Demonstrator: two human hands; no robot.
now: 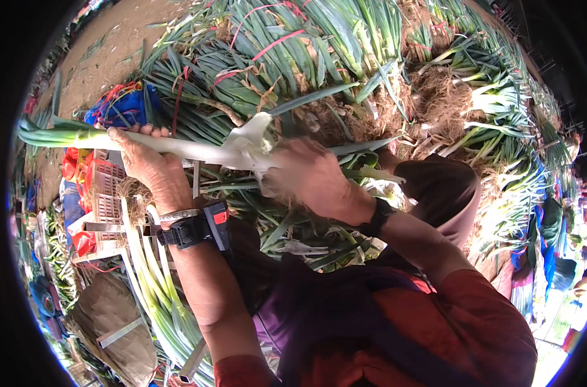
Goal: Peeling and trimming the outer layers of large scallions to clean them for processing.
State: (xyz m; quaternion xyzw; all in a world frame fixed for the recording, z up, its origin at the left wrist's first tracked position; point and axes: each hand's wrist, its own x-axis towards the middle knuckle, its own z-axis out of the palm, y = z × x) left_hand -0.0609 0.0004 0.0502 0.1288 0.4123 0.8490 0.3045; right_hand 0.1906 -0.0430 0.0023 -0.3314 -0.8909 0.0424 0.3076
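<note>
My left hand [148,161] is closed around the pale stalk of a leek [200,153], which lies nearly level across the view, green leaves to the left and root end to the right. A loose white outer layer [249,134] stands away from the stalk near the root end. My right hand [319,177] is at that end, against the leek, its fingers smeared by motion. Whether they grip the layer or the roots is hidden by the blur. Below my left hand, trimmed leeks [155,277] lie in a pile with their white ends toward the hand.
Bundles of leeks [293,51] tied with red strips cover the ground ahead. More leeks with brown roots [445,97] lie at the right. A pink plastic crate [106,187] and a blue bag [129,103] are at the left. Leaf scraps [300,248] lie below my hands.
</note>
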